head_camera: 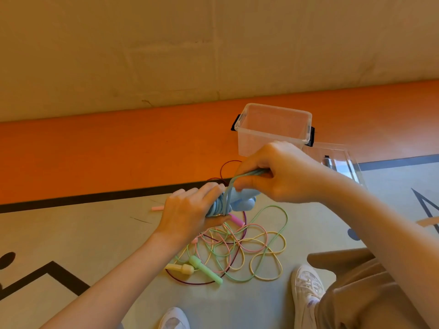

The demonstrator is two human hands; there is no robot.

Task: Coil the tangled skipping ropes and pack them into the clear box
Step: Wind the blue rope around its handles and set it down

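Both hands hold the blue rope (222,203): left hand (190,210) clamped on its coil, right hand (282,172) pinching its strands, above the tangle (237,248) on the floor (95,233); box (273,129) behind.

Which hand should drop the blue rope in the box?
Probably the left hand: it already grips the coiled blue rope, so it can carry the bundle. The right hand is nearer the clear box, but it only holds the rope's last strands, so the coil might spring loose.
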